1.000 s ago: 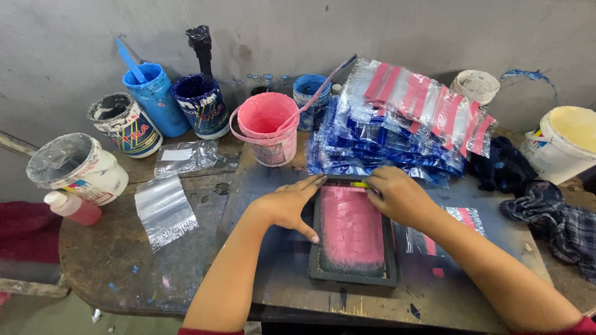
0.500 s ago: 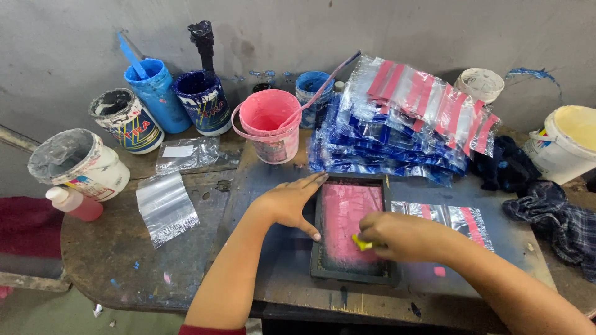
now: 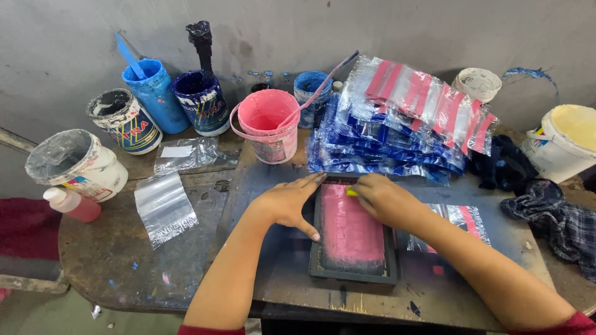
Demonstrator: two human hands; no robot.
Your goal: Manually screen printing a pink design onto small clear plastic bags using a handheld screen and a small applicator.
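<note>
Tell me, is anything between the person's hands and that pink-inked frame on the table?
Nothing visible. The left hand lies flat against the frame at its left edge. The right hand rests on the top of the pink screen, holding a small yellow piece to it.

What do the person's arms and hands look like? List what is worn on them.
Both forearms are bare, with no gloves on the left hand or the right hand. No watch, ring or bracelet shows. Dark red sleeve edges appear at the bottom of the picture: one on the left arm, one on the right arm.
</note>
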